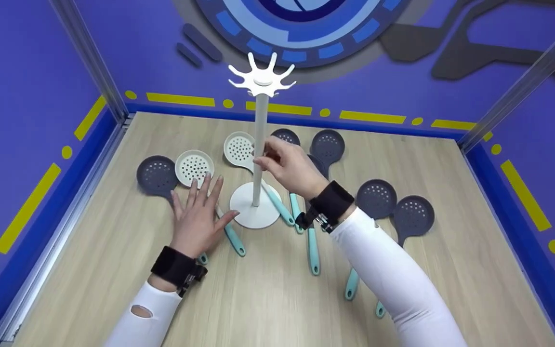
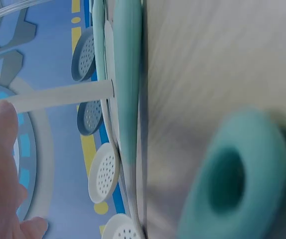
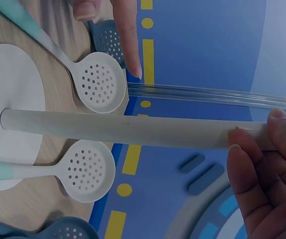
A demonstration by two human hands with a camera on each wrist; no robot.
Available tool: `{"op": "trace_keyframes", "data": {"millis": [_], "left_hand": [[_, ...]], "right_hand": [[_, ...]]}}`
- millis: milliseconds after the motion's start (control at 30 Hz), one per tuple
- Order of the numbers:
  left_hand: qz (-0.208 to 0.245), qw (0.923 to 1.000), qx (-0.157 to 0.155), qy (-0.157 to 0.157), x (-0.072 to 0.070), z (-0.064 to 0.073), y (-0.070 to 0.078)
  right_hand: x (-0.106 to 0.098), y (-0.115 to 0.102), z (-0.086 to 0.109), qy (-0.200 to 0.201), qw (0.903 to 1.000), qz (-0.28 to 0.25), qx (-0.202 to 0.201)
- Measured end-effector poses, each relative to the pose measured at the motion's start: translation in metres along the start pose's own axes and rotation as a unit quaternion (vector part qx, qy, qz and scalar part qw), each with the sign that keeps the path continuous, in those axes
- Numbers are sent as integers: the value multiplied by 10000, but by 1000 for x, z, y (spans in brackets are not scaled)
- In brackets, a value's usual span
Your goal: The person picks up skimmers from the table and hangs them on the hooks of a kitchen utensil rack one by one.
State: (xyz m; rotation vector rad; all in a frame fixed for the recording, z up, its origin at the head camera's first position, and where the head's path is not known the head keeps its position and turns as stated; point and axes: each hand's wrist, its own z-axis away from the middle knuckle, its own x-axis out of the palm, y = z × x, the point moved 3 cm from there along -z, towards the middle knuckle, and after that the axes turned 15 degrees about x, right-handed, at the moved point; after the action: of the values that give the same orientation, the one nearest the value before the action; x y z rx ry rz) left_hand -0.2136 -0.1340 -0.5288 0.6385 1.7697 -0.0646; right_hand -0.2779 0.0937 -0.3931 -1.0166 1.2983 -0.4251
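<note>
- Fingers of my right hand (image 1: 291, 166), just right of centre in the head frame, pinch the slim pole (image 1: 261, 123) of the white stand (image 1: 262, 83).
- Left hand (image 1: 194, 225), left of centre: my fingers spread, released, near the left white skimmer (image 1: 194, 165); whether they touch it, I cannot tell.
- Stand, centre of frame: pole upright, prongs uppermost, round base (image 1: 253, 219) on the surface (image 1: 268, 299).
- Right white skimmer (image 1: 237, 147), upper centre, its head just left of the pole; its turquoise handle (image 1: 280, 206) crosses the base's edge.
- Chief hazard, as I judge it: shifting or turning the stand could drag that handle or rock the base, because the two overlap.
- Second hazard: were my fingertip pinch too light, the pole could slip and tip.
- Third hazard: my right sleeve (image 1: 398, 270) passes over a dark skimmer (image 1: 376, 198) at right; a low sweep could knock its handle askew.
</note>
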Motion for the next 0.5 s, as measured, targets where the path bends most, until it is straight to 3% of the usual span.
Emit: {"op": "trace_keyframes", "data": {"millis": [300,500], "left_hand": [[270,9996,83,94,6,-12,10],[808,9960,136,368,5,-21,14]], "right_hand": [[-3,6,4,120,9998,-140,-81],[-20,18,17,607,9978,-269,-79]]}}
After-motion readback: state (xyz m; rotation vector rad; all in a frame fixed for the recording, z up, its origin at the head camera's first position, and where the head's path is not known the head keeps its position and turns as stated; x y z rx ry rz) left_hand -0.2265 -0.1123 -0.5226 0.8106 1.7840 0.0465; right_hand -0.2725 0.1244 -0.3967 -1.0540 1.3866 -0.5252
